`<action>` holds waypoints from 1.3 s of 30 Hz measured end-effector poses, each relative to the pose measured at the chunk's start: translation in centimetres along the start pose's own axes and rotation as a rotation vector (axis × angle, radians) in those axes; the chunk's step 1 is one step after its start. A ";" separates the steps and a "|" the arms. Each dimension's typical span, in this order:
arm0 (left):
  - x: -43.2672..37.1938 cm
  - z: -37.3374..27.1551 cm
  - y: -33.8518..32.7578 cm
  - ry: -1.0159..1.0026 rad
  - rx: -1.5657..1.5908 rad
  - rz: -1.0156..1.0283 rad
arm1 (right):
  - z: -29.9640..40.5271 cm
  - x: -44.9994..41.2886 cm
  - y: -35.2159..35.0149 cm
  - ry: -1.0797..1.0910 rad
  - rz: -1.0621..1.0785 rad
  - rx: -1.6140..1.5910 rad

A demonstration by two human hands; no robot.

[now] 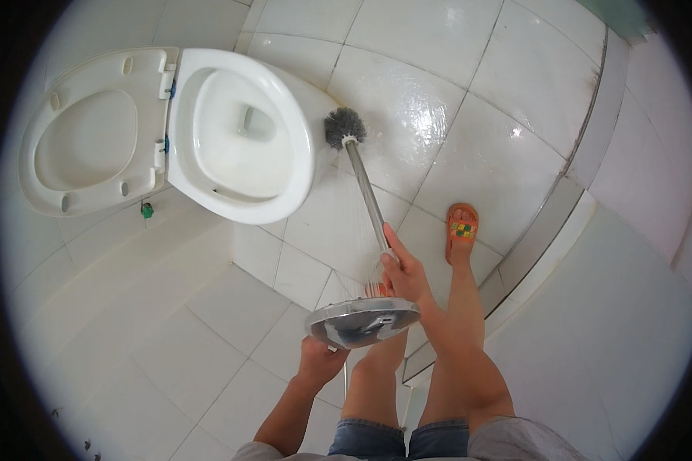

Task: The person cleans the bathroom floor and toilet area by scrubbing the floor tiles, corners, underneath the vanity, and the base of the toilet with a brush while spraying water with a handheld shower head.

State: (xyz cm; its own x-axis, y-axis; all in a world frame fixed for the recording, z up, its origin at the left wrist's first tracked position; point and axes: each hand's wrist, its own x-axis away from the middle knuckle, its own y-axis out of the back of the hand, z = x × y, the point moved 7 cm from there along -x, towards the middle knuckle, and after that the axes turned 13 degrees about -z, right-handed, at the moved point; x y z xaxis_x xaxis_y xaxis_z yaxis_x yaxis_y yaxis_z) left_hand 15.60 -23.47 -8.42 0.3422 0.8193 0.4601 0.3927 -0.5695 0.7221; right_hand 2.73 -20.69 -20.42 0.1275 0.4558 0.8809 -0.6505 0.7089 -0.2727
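Observation:
My right hand (403, 275) grips the steel handle of a toilet brush (368, 187). Its round grey bristle head (345, 125) is over the wet floor, just off the front rim of a white toilet bowl (304, 144). Lower down, my left hand (320, 358) holds a round chrome shower head (362, 324). Thin streams of water leave the shower head towards the brush and floor. The shower head hides part of my left fingers and of my right forearm. The toilet's seat and lid (144, 109) stand raised at the left.
White floor tiles (398, 80) are wet and shiny beyond the brush. Along the right runs a raised tiled ledge (553, 201). My foot in an orange slipper (462, 227) stands near it. A small green object (147, 210) is below the toilet seat, by the wall.

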 end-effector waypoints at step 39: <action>-7.5 -7.8 1.6 -0.054 0.009 -0.023 | 2.7 -10.2 -0.5 -0.118 0.183 -0.091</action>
State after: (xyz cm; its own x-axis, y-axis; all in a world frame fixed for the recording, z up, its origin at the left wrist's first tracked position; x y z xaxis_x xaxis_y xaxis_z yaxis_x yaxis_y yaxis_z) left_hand 6.98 -30.01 -6.74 0.3784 0.8276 0.4146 0.4085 -0.5512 0.7275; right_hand -0.27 -27.13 -28.21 -0.0787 0.5186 0.8514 -0.5841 0.6681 -0.4610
